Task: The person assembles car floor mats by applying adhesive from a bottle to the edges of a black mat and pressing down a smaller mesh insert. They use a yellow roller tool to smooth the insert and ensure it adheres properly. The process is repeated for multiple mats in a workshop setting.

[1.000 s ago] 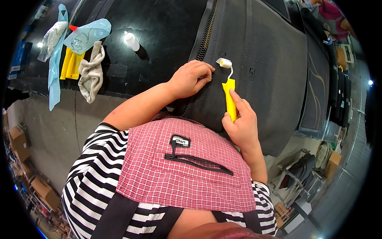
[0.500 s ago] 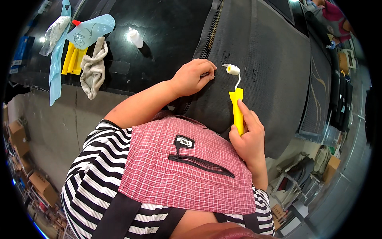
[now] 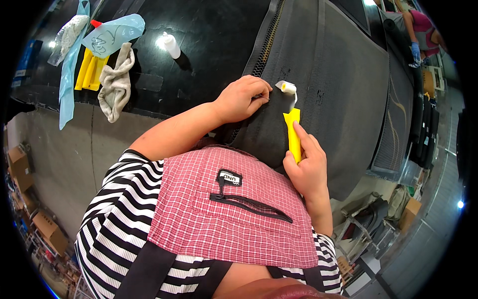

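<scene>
My right hand (image 3: 311, 164) grips the yellow handle (image 3: 294, 137) of a small paint roller. Its white roller head (image 3: 288, 87) is over a black ribbed rubber sheet (image 3: 343, 94), beside a small pale flap. The roller's wire neck is partly smeared by motion. My left hand (image 3: 245, 99) is closed in a pinch just left of the roller head. A thin, pale sliver shows at its fingertips, too small to name. Along the sheet's left side runs a perforated strip (image 3: 266, 45).
On the black table (image 3: 209, 30) to the left stand a white squeeze bottle (image 3: 171, 46), a crumpled beige glove (image 3: 115, 87), yellow pieces (image 3: 91, 72) and a light blue plastic bag (image 3: 115, 37). At the far right is another person with a blue-gloved hand (image 3: 415, 54).
My right hand and the roller handle have shifted slightly left and up, while the roller head stays nearly in place. My left hand has hardly moved. The other person's blue-gloved hand shows more fully.
</scene>
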The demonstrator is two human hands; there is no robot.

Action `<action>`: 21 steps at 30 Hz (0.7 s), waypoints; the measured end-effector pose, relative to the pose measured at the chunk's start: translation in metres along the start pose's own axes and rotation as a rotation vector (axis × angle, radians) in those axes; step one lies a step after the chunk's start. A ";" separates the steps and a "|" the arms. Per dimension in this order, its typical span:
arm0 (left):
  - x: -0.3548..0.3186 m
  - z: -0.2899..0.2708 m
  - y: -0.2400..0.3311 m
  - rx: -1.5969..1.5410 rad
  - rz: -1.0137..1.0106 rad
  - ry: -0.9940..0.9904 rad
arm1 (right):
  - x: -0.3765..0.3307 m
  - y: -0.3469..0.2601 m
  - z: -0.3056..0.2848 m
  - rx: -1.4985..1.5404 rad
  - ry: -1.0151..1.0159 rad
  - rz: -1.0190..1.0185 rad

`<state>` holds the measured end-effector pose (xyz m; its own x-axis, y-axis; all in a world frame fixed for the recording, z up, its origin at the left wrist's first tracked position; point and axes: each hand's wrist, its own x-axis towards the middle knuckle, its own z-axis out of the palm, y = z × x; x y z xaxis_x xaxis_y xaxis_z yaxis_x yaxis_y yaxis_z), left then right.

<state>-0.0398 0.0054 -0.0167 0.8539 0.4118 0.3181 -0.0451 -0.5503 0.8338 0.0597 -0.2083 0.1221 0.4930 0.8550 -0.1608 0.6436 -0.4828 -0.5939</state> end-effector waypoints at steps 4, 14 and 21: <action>0.001 0.000 0.001 -0.001 -0.005 -0.004 | 0.005 0.003 0.003 -0.002 -0.002 0.008; 0.005 0.002 0.004 0.032 0.098 -0.030 | 0.015 0.007 0.006 -0.030 0.019 0.005; 0.009 0.005 0.004 0.046 0.116 -0.036 | 0.020 0.012 0.009 -0.048 0.034 -0.010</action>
<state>-0.0297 0.0029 -0.0126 0.8626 0.3174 0.3939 -0.1217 -0.6255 0.7706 0.0717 -0.1952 0.1044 0.5056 0.8532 -0.1282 0.6756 -0.4839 -0.5563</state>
